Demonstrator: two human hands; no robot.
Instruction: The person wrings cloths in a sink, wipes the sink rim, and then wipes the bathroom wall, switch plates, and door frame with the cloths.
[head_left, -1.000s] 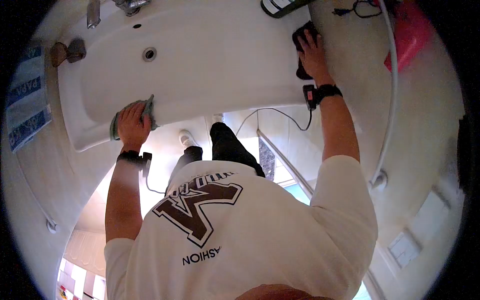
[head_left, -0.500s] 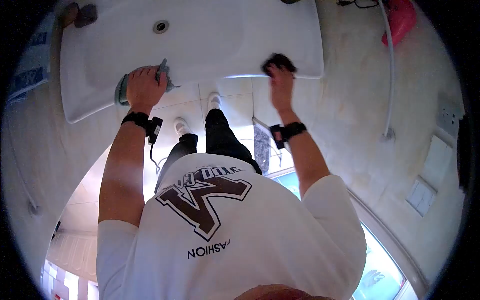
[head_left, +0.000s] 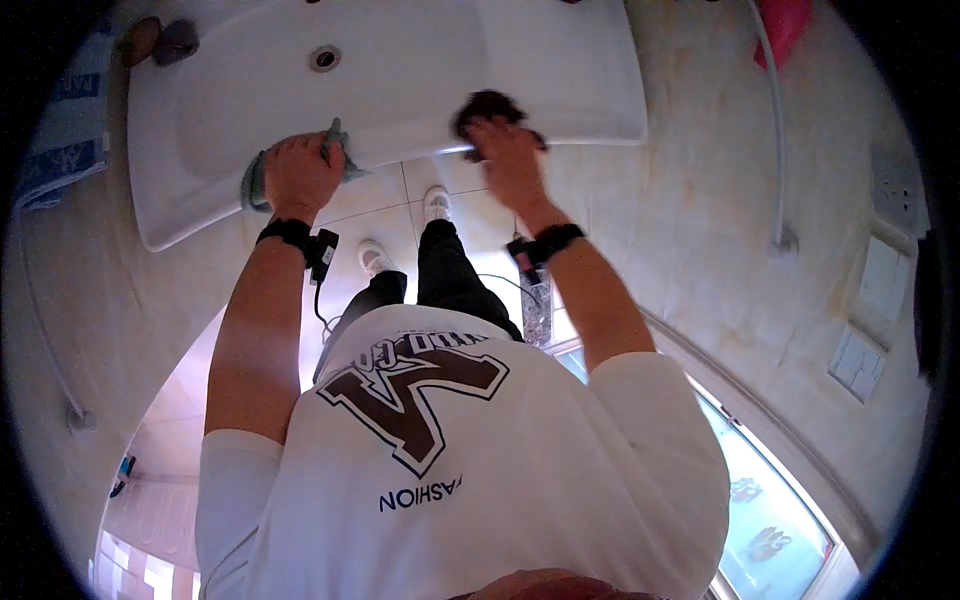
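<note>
My left hand [head_left: 303,178] is closed over a grey-green cloth [head_left: 257,185] at the front rim of a white washbasin [head_left: 400,85]. Folds of that cloth poke out on both sides of the fingers. Farther right along the same rim, my right hand [head_left: 508,160] presses on a dark brown or black cloth [head_left: 490,105], its fingers bent over it. Motion blurs this hand and its cloth a little, and the fingertips are partly lost against the dark fabric.
The basin's drain [head_left: 325,58] lies behind my left hand. Two dark rounded objects [head_left: 175,42] rest at the far left corner. Blue-and-white towels [head_left: 70,160] hang at left. A pipe [head_left: 778,150] and a pink item [head_left: 782,30] are on the right wall.
My right hand has slid left along the basin's front rim with the dark cloth, coming closer to my left hand. The left hand stays in place on the green cloth.
</note>
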